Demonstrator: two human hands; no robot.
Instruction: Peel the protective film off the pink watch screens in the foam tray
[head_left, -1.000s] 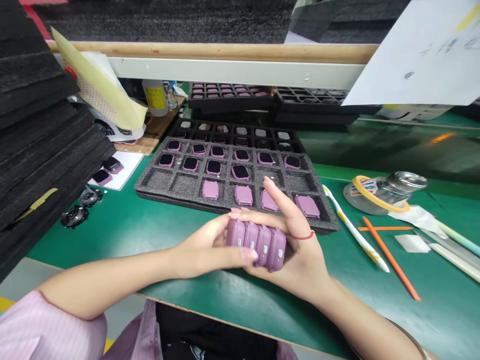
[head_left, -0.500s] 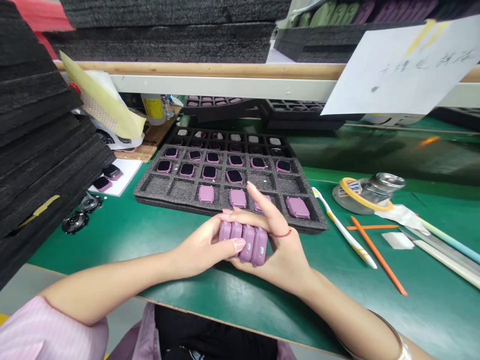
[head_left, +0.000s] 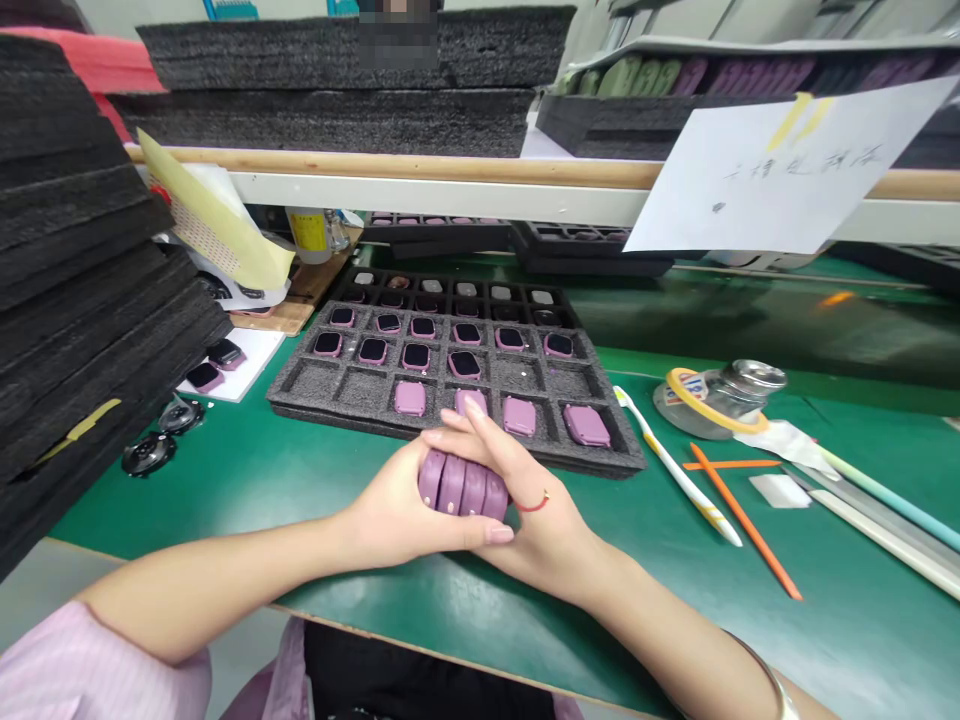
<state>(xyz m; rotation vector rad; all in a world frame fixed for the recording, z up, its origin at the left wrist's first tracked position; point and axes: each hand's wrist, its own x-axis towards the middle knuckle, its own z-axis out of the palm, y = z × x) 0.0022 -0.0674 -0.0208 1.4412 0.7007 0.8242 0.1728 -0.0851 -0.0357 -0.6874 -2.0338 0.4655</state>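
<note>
Several purple watch cases (head_left: 463, 486) are pressed side by side in a row between my two hands, above the front of the green table. My left hand (head_left: 401, 500) wraps round their left end, its thumb stretched along the near side. From the right, my right hand (head_left: 536, 510) closes over the stack, fingers laid across its top. Just beyond my fingers lies a black foam tray (head_left: 360, 384). Its back rows hold purple watches with black screens (head_left: 465, 365); the front row has purple cases lying back up (head_left: 520, 416). My fingers partly cover one of those.
Stacked black foam (head_left: 82, 250) rises at the left, near round black watch parts (head_left: 150, 453). A toothbrush (head_left: 679, 468), orange sticks (head_left: 746, 520) and a glass bottle (head_left: 712, 400) lie right. A shelf edge (head_left: 450, 195) crosses above the tray, with a paper sheet (head_left: 780, 175) hanging from it.
The stack has turned in my hands. My right fingers have come down from a raised position onto the cases, and my left thumb has slid lower. The view has tilted slightly upward.
</note>
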